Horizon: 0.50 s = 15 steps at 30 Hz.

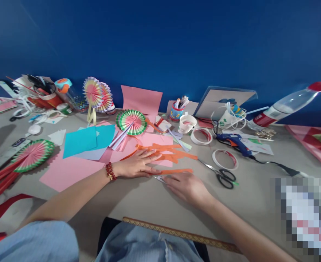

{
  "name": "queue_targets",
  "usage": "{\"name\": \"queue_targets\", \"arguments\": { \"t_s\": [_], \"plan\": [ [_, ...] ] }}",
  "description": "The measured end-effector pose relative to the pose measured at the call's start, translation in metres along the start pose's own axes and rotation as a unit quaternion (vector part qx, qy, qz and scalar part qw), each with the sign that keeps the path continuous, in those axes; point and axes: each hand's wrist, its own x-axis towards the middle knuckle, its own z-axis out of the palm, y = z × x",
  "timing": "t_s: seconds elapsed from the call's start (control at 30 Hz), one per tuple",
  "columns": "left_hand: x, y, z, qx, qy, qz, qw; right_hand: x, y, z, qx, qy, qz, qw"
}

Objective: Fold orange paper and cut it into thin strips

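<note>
My left hand lies flat with fingers stretched out on a pink paper sheet, its fingertips at a pile of orange paper strips. A red bead bracelet is on that wrist. My right hand rests palm down just below a single orange strip, fingers curled around a small silvery tool whose tip pokes out to the left.
Black-handled scissors, two tape rolls, a blue glue gun, a cup of pens and a lying plastic bottle sit to the right. Folded paper fans, teal paper and craft clutter fill the left.
</note>
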Motion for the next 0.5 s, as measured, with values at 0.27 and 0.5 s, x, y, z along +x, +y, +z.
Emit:
{"name": "queue_targets", "arguments": {
  "t_s": [0.27,0.5],
  "plan": [
    [0.001,0.003,-0.005,-0.006,-0.009,0.002,1.000,0.003,-0.001,0.002,-0.014,-0.008,-0.007,1.000],
    [-0.010,-0.007,-0.014,-0.026,0.004,0.020,0.999,0.004,-0.001,0.005,-0.007,0.023,0.005,1.000]
  ]
}}
